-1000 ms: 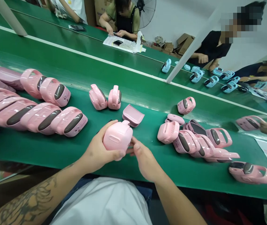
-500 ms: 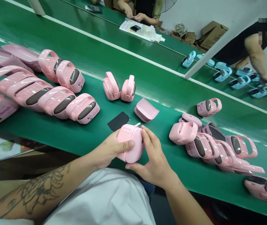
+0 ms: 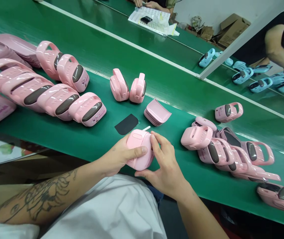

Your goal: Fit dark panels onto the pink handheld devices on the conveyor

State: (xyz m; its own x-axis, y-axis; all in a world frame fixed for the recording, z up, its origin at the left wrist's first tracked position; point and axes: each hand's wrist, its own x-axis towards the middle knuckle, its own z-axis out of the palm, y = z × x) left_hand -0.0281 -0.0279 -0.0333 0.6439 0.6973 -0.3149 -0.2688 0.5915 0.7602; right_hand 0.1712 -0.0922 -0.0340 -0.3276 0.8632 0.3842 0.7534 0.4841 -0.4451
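Between my two hands is a pink plastic housing [image 3: 138,141], held above the near edge of the green bench. My left hand [image 3: 122,154] grips its left side, thumb lying across the face. Fingertips of my right hand [image 3: 163,162] press along the right rim, with the thumb under the lower edge. A short white stick [image 3: 146,128] shows just behind the housing; whether it touches it I cannot tell. Beyond lie a black flat sheet [image 3: 127,124] and a small stack of curved pink panels [image 3: 157,112]. Two pink handled housings [image 3: 119,85] stand farther back.
Several pink handled housings [image 3: 88,109] line the left, near stacked pink panels [image 3: 17,46]. More pink housings [image 3: 216,151] cluster at the right. Across a white rail [image 3: 122,39], a co-worker's arm [image 3: 275,43] reaches over blue housings [image 3: 242,75]. Another person's hands are at the top.
The view has tilted down slightly, so the bench things sit higher in the picture. My left thumb has slid a little to the right across the pink housing. Both hands keep their grip.
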